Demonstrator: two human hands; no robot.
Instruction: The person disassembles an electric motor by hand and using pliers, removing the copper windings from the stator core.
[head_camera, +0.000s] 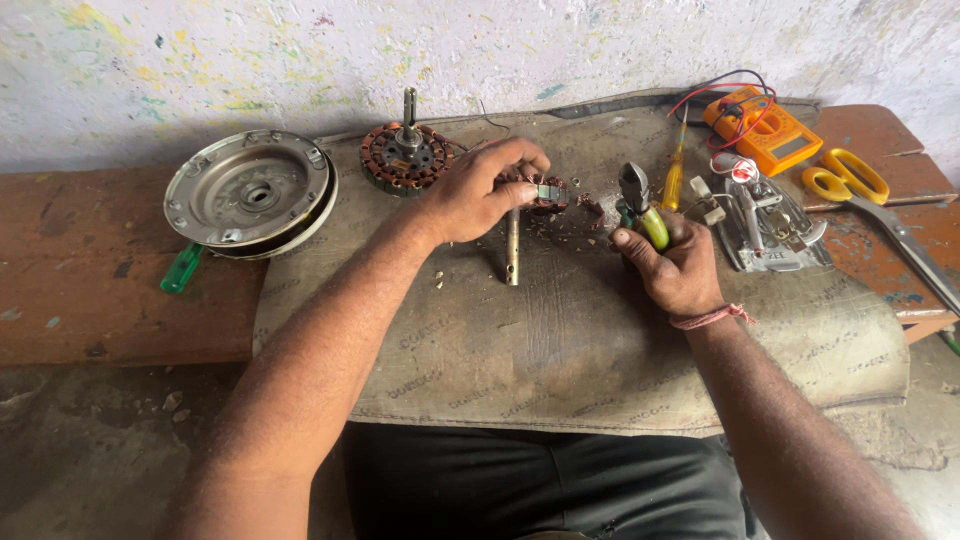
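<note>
Left hand (480, 195) gripping stator (545, 192), right hand (675, 265) clutching pliers (640, 205), burlap-covered bench (600, 340)

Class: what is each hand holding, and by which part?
Left hand: small wound motor core, gripped on top. Right hand: pliers, by the green handles.

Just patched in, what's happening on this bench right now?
A person sits at a cloth-covered bench. The left hand grips a small copper-wound stator on a metal shaft. The right hand holds green-handled cutting pliers, jaws pointing up beside it. A second wound stator, a round metal cover, an orange multimeter and yellow-handled scissors lie around.
</note>
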